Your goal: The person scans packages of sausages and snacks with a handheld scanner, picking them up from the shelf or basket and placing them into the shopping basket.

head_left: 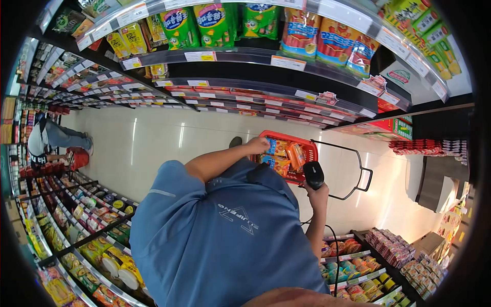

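My left hand (pixel 257 146) is at the upper left edge of a red basket (pixel 310 152), its fingers closed at the end of a blue and orange snack package (pixel 276 147). Their tips are partly hidden. Below that package lies a similar one (pixel 276 165), with an orange package (pixel 295 156) beside them in the basket. My right hand (pixel 317 196) is wrapped round a black handheld scanner (pixel 313 175), held at the basket's lower right corner. A black cable hangs near my right forearm.
Shelves of green snack bags (pixel 179 28) and red-and-blue bags (pixel 300 33) run along the top. More stocked shelves (pixel 110 220) stand at lower left and lower right. A person (pixel 48 138) bends over a red basket (pixel 77 159) at far left. The basket's black handle (pixel 365 179) sticks out rightward.
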